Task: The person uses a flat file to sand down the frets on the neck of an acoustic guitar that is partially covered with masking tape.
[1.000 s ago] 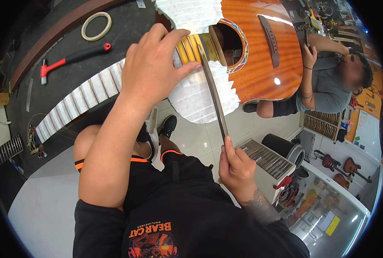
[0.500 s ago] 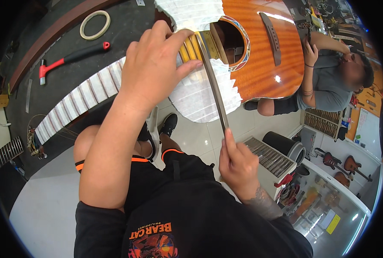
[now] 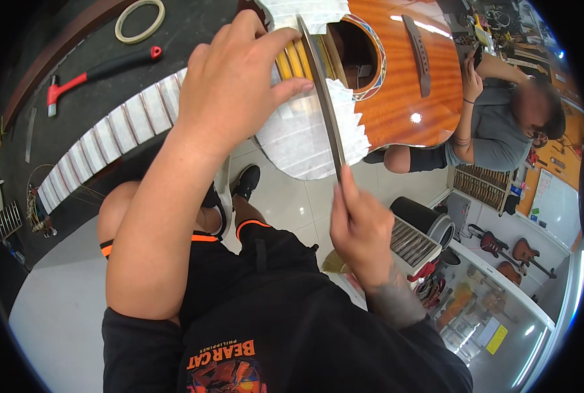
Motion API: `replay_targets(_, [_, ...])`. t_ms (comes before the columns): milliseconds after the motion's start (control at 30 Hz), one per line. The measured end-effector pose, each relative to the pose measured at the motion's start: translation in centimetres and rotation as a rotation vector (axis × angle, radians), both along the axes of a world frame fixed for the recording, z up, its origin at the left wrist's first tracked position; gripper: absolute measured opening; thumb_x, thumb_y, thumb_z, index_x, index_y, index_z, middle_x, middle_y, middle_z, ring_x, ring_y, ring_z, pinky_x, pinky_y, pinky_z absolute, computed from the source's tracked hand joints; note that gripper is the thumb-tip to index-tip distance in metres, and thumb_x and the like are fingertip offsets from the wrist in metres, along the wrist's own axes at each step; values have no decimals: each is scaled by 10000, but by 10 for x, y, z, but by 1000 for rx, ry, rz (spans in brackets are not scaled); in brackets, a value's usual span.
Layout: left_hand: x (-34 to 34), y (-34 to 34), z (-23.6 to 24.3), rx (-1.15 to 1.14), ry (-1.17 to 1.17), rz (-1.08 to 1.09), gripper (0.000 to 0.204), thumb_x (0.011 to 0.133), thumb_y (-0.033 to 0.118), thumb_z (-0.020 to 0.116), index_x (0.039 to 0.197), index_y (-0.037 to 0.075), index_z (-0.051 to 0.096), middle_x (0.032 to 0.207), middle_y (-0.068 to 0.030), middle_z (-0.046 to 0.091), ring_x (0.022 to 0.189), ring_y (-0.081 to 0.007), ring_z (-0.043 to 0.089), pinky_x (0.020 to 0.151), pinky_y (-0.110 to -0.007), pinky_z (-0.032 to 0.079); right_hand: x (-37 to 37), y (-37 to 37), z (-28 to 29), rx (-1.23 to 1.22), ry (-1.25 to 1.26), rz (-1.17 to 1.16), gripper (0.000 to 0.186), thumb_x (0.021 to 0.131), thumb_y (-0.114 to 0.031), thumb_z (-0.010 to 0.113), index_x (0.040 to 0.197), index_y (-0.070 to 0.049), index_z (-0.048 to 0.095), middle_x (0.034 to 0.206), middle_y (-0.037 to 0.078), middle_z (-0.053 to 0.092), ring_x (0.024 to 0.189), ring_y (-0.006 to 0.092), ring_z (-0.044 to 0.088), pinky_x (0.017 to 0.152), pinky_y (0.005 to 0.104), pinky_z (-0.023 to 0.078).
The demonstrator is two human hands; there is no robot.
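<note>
An acoustic guitar (image 3: pixel 400 121) with a glossy orange-brown top lies across the bench. White masking tape (image 3: pixel 298 147) covers parts of its body and the spaces between frets on its neck (image 3: pixel 121 133). My left hand (image 3: pixel 223 85) is closed over the neck near the body, index finger and thumb bracketing yellow strips (image 3: pixel 296 60) at the fretboard's end. Gripped in my right hand (image 3: pixel 363 229) is a long, narrow metal file (image 3: pixel 329 108). It reaches away from me across the fretboard's end, beside my left fingertips. The file's near end is hidden inside my right hand.
A red-and-black hammer (image 3: pixel 102 71) and a tape roll (image 3: pixel 139 21) lie on the dark bench (image 3: pixel 17 157) at left. Another person (image 3: pixel 502 111) sits at right. A slotted tool rack (image 3: pixel 410 245) and black bin (image 3: pixel 413 213) stand below the guitar.
The file has slid away from me across the fretboard's end, with my right hand moving up along with it. My left hand stays on the neck. The whole view has shifted slightly.
</note>
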State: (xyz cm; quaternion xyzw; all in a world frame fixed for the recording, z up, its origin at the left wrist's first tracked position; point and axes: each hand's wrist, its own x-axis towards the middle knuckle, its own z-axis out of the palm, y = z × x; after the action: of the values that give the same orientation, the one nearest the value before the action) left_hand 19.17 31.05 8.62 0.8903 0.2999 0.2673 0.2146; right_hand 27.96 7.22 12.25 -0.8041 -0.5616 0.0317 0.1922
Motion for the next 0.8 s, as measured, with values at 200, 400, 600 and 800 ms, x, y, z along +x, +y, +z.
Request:
replay_targets(200, [-6, 3, -1, -6, 0, 5, 563, 749, 394, 878, 1240, 162, 727, 952, -74, 565, 880, -282, 622, 762, -417, 514, -2, -8, -1, 10, 17, 25, 493, 862, 41, 743, 1346, -1, 661, 607, 92, 535, 474, 236, 542, 461, 372, 443])
replay_targets(400, [-2, 1, 0, 24, -8, -11, 554, 751, 392, 881, 1239, 177, 729, 955, -71, 562, 842, -273, 616, 733, -405, 508, -5, -10, 2, 2, -11, -13, 479, 864, -11, 760, 1336, -46, 684, 585, 71, 514, 457, 239, 529, 454, 395, 456])
replay_targets(600, [-1, 1, -2, 10, 17, -15, 561, 760, 398, 883, 1257, 193, 721, 964, -54, 555, 847, -248, 616, 736, -390, 508, 19, 42, 8, 112, 27, 11, 399, 895, 43, 725, 1292, 16, 698, 643, 122, 594, 509, 205, 567, 539, 326, 476])
replay_targets(800, [-1, 0, 6, -20, 105, 17, 568, 771, 406, 881, 1276, 205, 714, 997, -33, 558, 874, -222, 616, 756, -379, 514, 7, -34, 8, 178, 318, -144, 432, 893, 43, 725, 1322, 18, 683, 600, 59, 548, 501, 137, 518, 507, 291, 449])
